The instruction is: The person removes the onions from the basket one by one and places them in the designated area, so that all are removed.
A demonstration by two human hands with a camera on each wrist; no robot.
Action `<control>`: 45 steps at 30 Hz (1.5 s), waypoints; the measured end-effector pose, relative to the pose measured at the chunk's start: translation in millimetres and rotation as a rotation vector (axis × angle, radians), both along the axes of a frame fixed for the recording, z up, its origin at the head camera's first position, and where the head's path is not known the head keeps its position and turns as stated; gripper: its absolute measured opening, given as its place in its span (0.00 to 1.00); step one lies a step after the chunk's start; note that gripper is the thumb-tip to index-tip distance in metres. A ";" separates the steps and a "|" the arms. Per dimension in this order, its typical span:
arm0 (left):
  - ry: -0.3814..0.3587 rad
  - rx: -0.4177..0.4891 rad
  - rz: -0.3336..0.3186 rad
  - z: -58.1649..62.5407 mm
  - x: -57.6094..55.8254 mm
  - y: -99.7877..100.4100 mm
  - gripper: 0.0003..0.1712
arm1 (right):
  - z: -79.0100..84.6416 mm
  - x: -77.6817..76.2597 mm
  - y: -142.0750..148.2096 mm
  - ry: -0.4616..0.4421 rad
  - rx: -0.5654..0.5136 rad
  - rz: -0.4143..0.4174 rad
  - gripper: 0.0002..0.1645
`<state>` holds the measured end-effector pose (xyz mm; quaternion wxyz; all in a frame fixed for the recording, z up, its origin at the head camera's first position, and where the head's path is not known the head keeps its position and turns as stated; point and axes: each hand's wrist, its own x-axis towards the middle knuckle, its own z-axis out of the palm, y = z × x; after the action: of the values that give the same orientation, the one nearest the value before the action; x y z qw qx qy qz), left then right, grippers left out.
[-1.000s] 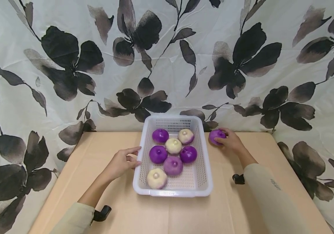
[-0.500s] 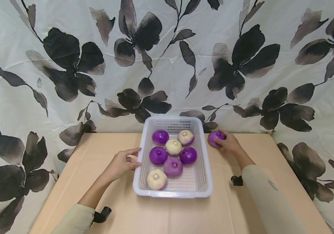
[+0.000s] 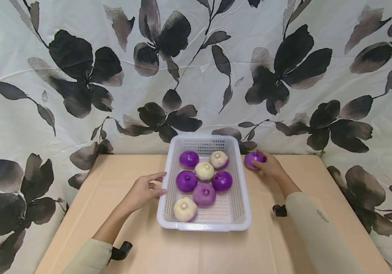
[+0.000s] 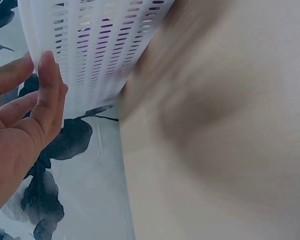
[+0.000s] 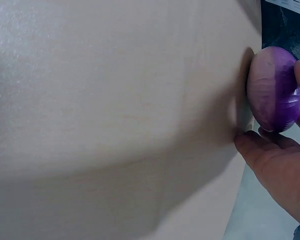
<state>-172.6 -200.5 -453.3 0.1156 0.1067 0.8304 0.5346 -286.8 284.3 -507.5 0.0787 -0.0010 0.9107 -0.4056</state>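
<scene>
Head view: loose purple bulb sits at the back of the tan table, just beside the right side wall of the white basket. Right hand has hold of it, thumb and fingers bent about its near and right sides. Left hand is at the opposite side of the basket, well apart from the loose purple bulb, with the basket between. Its index finger reaches out to the basket rim and its thumb meets the wall lower down; the remaining fingers are loosely bent. Basket contents: four purple bulbs and three pale bulbs, two of the latter tinged purple. Floral cloth hangs behind.

Left wrist view: left hand fairly relaxed, fingertips against the upper part of the slotted wall; no firm grip discernible. Rows of slots are seen side-on, with patches of purple behind them, a detail the head view lacks. Shadow of hand and arm falls on the table.

Right wrist view: underside of the loose purple bulb shows paler and wrinkled, unlike the glossy purple top. Fingertips press its far side; one digit lies low, near the table edge. Cannot tell whether the bulb touches the table.
</scene>
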 end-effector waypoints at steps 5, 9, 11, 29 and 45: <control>-0.003 0.004 0.007 -1.6 0.7 -0.2 0.37 | -0.1 -0.8 1.0 -0.001 -0.001 0.009 0.46; 0.003 0.004 0.004 -0.6 1.4 0.0 0.37 | 0.9 -0.4 0.7 0.008 -0.011 0.009 0.46; 0.011 0.004 -0.001 0.4 1.5 0.4 0.37 | 1.6 -0.2 0.9 0.019 -0.016 0.009 0.47; 0.028 0.036 -0.026 9.2 -4.2 0.8 0.37 | 67.4 13.2 -10.5 0.223 -0.030 0.163 0.45; 0.029 0.034 -0.037 1.1 -2.9 0.7 0.36 | 105.7 38.4 -85.9 0.267 0.038 0.459 0.42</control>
<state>-175.5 -199.8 -452.2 0.1114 0.1315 0.8207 0.5448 -248.4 198.4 -401.8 0.0481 -0.2597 0.8963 -0.3562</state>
